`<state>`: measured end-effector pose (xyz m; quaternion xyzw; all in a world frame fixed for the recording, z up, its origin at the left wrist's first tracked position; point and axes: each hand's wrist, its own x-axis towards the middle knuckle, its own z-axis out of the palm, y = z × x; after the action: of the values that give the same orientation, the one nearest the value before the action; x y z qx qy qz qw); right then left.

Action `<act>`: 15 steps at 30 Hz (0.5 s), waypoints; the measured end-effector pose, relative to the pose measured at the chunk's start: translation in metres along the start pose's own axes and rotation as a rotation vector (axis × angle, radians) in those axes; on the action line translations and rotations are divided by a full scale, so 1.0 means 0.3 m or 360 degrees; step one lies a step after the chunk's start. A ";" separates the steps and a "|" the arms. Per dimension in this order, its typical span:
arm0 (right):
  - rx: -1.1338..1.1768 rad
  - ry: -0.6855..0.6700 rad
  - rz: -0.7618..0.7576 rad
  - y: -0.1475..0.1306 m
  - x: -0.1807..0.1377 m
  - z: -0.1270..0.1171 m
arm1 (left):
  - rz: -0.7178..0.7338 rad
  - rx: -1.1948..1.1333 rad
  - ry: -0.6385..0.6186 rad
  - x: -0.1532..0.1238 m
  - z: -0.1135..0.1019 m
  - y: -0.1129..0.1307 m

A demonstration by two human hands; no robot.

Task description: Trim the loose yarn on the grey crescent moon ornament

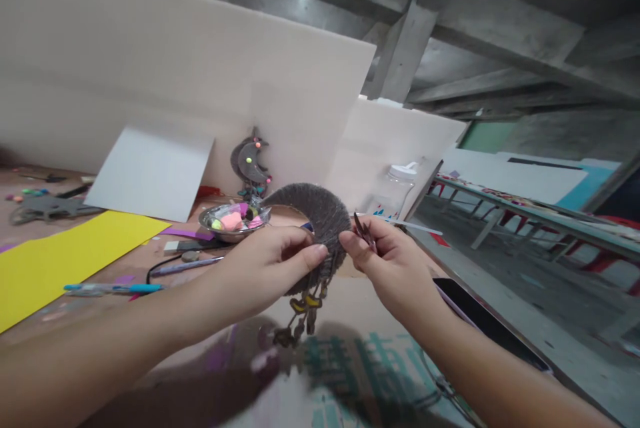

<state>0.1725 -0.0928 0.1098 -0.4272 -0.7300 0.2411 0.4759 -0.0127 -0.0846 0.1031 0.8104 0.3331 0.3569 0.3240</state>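
Note:
A grey crescent moon ornament, its surface wrapped in yarn-like strands, is held up in front of me. My left hand grips its lower left side between thumb and fingers. Small charms, brown and yellow, dangle on strings below it. My right hand is at the crescent's right edge, its thumb tip at or very near it. Between its thumb and fingers is a small dark pointed piece; its kind is unclear, as the fingers partly cover it.
A metal bowl of colourful bits stands behind my left hand. Another crescent ornament leans against the white board. Left are yellow sheet, white card and pens. Right are a bottle and a phone-like dark slab.

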 end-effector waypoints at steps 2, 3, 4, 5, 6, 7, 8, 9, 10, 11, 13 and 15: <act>0.0034 0.0012 0.0001 0.004 -0.001 0.007 | 0.0052 0.0030 0.0037 0.000 -0.005 0.005; 0.0053 0.0004 0.0000 0.007 -0.004 0.008 | 0.0066 0.0034 0.0051 0.001 -0.007 0.006; 0.0070 -0.0005 -0.0001 0.009 -0.007 0.008 | 0.0076 0.0029 0.0058 0.003 -0.009 0.007; 0.0086 -0.0011 -0.0001 0.011 -0.011 0.007 | 0.0072 0.0011 0.0058 0.005 -0.011 0.005; 0.0101 -0.0003 0.0000 0.012 -0.015 0.004 | 0.0063 -0.0017 0.0061 0.007 -0.012 0.002; 0.0116 0.0011 0.0006 0.013 -0.019 0.002 | 0.0048 -0.0043 0.0072 0.010 -0.013 -0.004; 0.0129 0.0028 0.0015 0.014 -0.022 -0.002 | 0.0024 -0.0066 0.0095 0.013 -0.014 -0.011; 0.0136 0.0044 0.0030 0.015 -0.024 -0.005 | -0.0004 -0.0091 0.0133 0.017 -0.014 -0.021; 0.0139 0.0058 0.0045 0.016 -0.025 -0.009 | -0.0039 -0.0105 0.0167 0.020 -0.015 -0.031; 0.0137 0.0067 0.0057 0.017 -0.026 -0.013 | -0.0077 -0.0136 0.0192 0.024 -0.016 -0.040; 0.0133 0.0074 0.0070 0.020 -0.027 -0.021 | -0.0139 -0.0281 0.0130 0.029 -0.017 -0.053; 0.0141 0.0089 0.0068 0.022 -0.026 -0.029 | -0.0192 -0.0406 0.0044 0.031 -0.018 -0.056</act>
<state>0.1845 -0.0966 0.1047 -0.4279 -0.6957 0.2712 0.5093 -0.0172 -0.0663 0.0966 0.7362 0.3376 0.3874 0.4405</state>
